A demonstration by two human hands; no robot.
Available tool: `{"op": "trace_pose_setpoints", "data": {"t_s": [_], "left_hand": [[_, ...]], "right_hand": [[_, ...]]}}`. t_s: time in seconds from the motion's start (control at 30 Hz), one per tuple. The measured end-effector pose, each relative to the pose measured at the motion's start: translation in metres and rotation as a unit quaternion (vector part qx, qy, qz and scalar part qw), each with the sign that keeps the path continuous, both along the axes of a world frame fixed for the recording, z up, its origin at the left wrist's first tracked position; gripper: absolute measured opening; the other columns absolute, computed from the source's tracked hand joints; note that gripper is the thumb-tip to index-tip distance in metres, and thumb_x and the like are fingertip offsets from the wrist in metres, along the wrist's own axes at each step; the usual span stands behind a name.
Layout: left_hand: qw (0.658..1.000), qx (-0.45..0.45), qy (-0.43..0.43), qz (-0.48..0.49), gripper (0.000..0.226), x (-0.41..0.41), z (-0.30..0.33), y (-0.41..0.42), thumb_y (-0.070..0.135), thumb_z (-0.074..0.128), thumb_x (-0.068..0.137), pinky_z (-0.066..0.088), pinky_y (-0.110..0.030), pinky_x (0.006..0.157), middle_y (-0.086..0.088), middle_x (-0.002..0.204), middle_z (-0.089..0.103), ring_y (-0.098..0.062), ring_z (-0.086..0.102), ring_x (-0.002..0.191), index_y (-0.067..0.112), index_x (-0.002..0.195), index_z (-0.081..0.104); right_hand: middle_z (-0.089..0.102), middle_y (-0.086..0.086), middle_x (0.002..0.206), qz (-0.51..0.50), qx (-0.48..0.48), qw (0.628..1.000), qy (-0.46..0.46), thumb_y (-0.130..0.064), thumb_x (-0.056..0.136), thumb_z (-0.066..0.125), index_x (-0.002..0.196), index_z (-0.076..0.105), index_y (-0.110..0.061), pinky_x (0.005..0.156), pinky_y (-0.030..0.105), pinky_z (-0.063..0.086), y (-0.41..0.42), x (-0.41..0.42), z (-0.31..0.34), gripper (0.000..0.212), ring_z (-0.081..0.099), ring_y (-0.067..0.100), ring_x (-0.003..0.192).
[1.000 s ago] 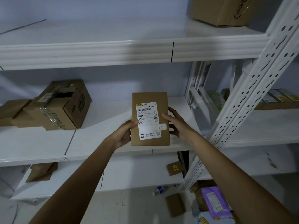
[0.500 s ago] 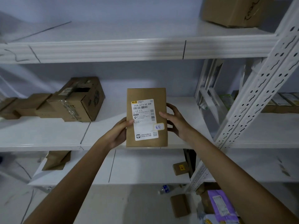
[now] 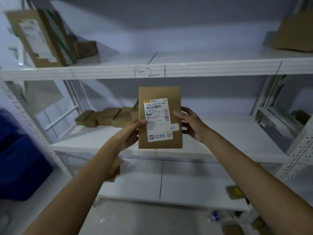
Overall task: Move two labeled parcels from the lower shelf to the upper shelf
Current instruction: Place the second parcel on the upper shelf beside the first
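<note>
I hold a flat brown labeled parcel point(image 3: 171, 94) upright in front of me, its white shipping label facing me. My left hand point(image 3: 129, 133) grips its left edge, thumb over the label. My right hand point(image 3: 191, 122) grips its right edge. The parcel hangs in front of the middle shelf point(image 3: 237, 141), below the front rim of the upper shelf point(image 3: 203, 68), which bears a handwritten mark. The lower shelf point(image 3: 186, 184) lies beneath my forearms.
A row of brown boxes point(image 3: 105, 117) lies on the middle shelf behind the parcel. Leaning parcels point(image 3: 39, 38) stand at the upper shelf's left, a carton point(image 3: 294, 33) at its right. A small box point(image 3: 234, 192) sits on the lower shelf. A blue bin point(image 3: 18, 158) stands left.
My view has swung left and upward, so the upper shelf and its leaning parcels show. Both hands keep the same grip on the parcel, carried leftward along the rack.
</note>
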State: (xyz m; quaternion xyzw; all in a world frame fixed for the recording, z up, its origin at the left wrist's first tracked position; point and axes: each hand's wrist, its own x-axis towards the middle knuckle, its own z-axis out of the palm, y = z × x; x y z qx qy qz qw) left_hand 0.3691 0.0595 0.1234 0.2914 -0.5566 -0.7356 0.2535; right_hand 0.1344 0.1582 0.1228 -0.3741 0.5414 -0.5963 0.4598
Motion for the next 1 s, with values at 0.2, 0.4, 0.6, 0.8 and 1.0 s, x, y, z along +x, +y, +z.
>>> {"op": "trace_pose_setpoints", "data": {"t_s": [0.2, 0.4, 0.6, 0.8, 1.0], "left_hand": [[0.997, -0.074, 0.000, 0.018, 0.077, 0.074, 0.065, -0.039, 0.032, 0.059, 0.080, 0.027, -0.057, 0.121, -0.024, 0.151, 0.051, -0.044, 0.045, 0.141, 0.003, 0.150, 0.043], [0.988, -0.153, 0.031, -0.009, 0.067, 0.086, 0.133, -0.096, 0.031, 0.059, 0.088, 0.041, -0.045, 0.113, -0.016, 0.137, 0.059, -0.039, 0.055, 0.128, 0.005, 0.148, 0.046], [0.971, -0.234, 0.038, -0.009, 0.032, 0.065, 0.197, -0.156, 0.018, 0.055, 0.099, 0.052, -0.028, 0.099, 0.004, 0.118, 0.072, -0.014, 0.066, 0.110, 0.019, 0.131, 0.058], [0.959, -0.280, 0.047, -0.014, 0.068, 0.042, 0.237, -0.202, 0.017, 0.065, 0.087, 0.041, -0.036, 0.111, -0.003, 0.145, 0.061, -0.017, 0.060, 0.129, 0.017, 0.152, 0.043], [0.958, -0.276, 0.053, -0.049, 0.076, 0.011, 0.241, -0.247, 0.019, 0.069, 0.083, 0.043, -0.036, 0.111, -0.001, 0.147, 0.060, -0.016, 0.059, 0.131, 0.021, 0.153, 0.040]], "right_hand": [[0.073, 0.004, 0.110, -0.002, -0.051, 0.998, 0.025, -0.036, 0.085, 0.073, 0.138, 0.051, -0.016, 0.072, 0.036, 0.055, -0.037, 0.080, 0.063, 0.060, 0.070, 0.023, 0.098], [0.071, -0.006, 0.075, -0.022, -0.110, 0.992, 0.056, -0.031, 0.085, 0.073, 0.129, 0.055, -0.019, 0.049, 0.022, 0.048, -0.082, 0.095, 0.142, 0.049, 0.065, 0.007, 0.058], [0.071, 0.000, 0.101, -0.040, -0.175, 0.978, 0.107, -0.033, 0.075, 0.073, 0.126, 0.054, -0.025, 0.074, 0.035, 0.054, -0.127, 0.081, 0.213, 0.055, 0.067, 0.021, 0.089], [0.071, -0.003, 0.104, -0.010, -0.197, 0.974, 0.112, -0.014, 0.084, 0.069, 0.124, 0.051, -0.024, 0.081, 0.037, 0.055, -0.173, 0.048, 0.254, 0.046, 0.068, 0.017, 0.098], [0.072, -0.006, 0.103, -0.021, -0.199, 0.973, 0.114, -0.010, 0.086, 0.067, 0.128, 0.050, -0.027, 0.082, 0.038, 0.056, -0.211, 0.021, 0.258, 0.048, 0.068, 0.017, 0.103]]}}
